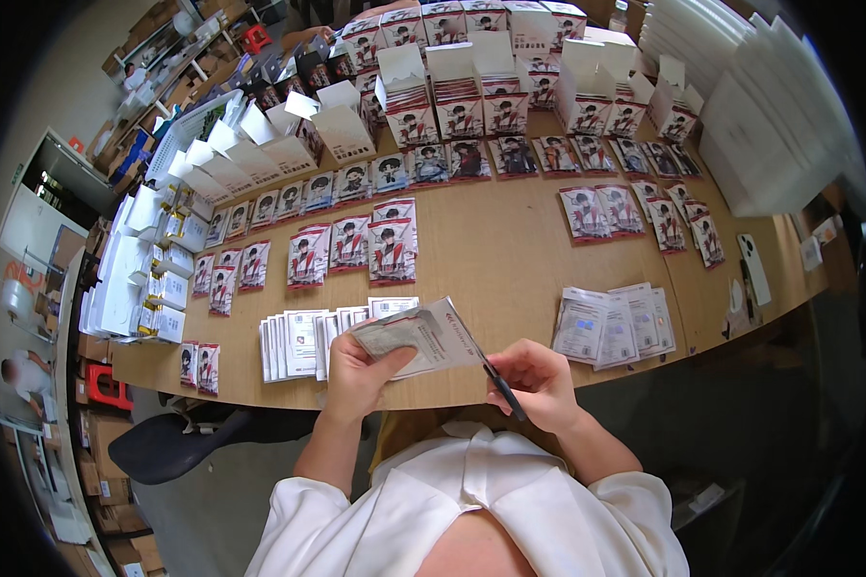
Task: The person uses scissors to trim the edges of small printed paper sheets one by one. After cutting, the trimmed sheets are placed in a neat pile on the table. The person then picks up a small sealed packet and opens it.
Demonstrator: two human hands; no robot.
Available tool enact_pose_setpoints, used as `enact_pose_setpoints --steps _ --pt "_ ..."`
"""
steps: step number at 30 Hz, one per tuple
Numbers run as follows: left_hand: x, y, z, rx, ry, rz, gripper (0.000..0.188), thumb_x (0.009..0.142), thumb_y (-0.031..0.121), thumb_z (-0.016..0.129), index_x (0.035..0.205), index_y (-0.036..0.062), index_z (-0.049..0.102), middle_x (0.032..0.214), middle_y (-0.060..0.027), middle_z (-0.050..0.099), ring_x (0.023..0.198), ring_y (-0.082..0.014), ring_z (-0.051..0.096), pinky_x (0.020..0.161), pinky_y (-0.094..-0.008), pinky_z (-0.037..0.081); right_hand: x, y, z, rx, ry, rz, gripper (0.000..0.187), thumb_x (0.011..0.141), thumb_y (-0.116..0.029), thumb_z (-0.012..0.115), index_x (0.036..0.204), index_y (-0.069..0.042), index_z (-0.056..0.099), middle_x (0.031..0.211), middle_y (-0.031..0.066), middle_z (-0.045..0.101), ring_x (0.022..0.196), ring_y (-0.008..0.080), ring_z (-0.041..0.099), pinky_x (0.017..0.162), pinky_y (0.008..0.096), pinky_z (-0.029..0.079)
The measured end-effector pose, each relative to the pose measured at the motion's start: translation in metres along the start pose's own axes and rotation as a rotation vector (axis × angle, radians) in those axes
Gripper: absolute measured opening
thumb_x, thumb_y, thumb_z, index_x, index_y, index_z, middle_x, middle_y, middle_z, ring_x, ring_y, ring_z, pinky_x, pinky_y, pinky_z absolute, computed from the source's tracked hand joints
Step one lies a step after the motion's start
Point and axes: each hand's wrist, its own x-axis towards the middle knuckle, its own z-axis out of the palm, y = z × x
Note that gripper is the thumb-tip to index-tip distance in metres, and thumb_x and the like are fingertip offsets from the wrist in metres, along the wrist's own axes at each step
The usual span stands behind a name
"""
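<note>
My left hand (361,370) is closed on a flat silver-white printed card packet (421,338), its thumb across the near face. My right hand (537,385) grips a slim black tool (505,389), whose upper end meets the packet's right edge; whether it is a knife or scissors I cannot tell. Beneath and left of the packet lies a fanned row of white packets (293,344), face down. A second group of pale packets (606,327) rests on the table beyond my right hand.
Red-and-white packets (392,252) lie in groups on the wooden table (486,250). Behind them stand a row of picture packets (390,173) and opened display boxes (457,96). White boxes (164,288) line the left edge. At right are white panels (779,135) and a phone (753,269).
</note>
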Motion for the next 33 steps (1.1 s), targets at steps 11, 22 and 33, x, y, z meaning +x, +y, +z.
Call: enact_pose_setpoints --steps 11,22,33 --pt "0.003 0.002 -0.004 0.148 -0.114 -0.125 0.029 0.068 -0.009 0.068 0.095 -0.0007 0.061 0.092 -0.0061 0.064 0.083 -0.0103 0.06 0.076 -0.022 0.048 -0.014 -0.004 -0.012 0.025 0.02 0.066 0.026 0.074 0.007 0.065 0.098 0.004 0.055 0.08 0.0077 0.061 0.067 0.0086 0.058 0.058 0.0188 0.046" --pt "0.017 0.042 0.018 0.768 -0.436 0.067 0.03 0.069 -0.003 0.068 0.099 -0.0029 0.063 0.077 -0.0094 0.067 0.066 -0.0069 0.059 0.06 -0.0202 0.047 -0.025 -0.002 -0.028 -0.036 -0.084 0.09 0.027 0.072 0.005 0.068 0.097 0.003 0.057 0.084 0.0032 0.06 0.072 0.0027 0.055 0.061 0.0154 0.045" --pt "0.019 0.046 0.025 0.898 -0.472 0.128 0.026 0.07 0.0 0.067 0.096 -0.0011 0.065 0.072 -0.0111 0.066 0.059 -0.0078 0.057 0.055 -0.0206 0.045 -0.034 -0.01 -0.029 0.006 -0.087 0.173 0.023 0.075 0.002 0.067 0.096 0.003 0.057 0.078 0.0018 0.06 0.069 0.0032 0.056 0.059 0.0156 0.044"
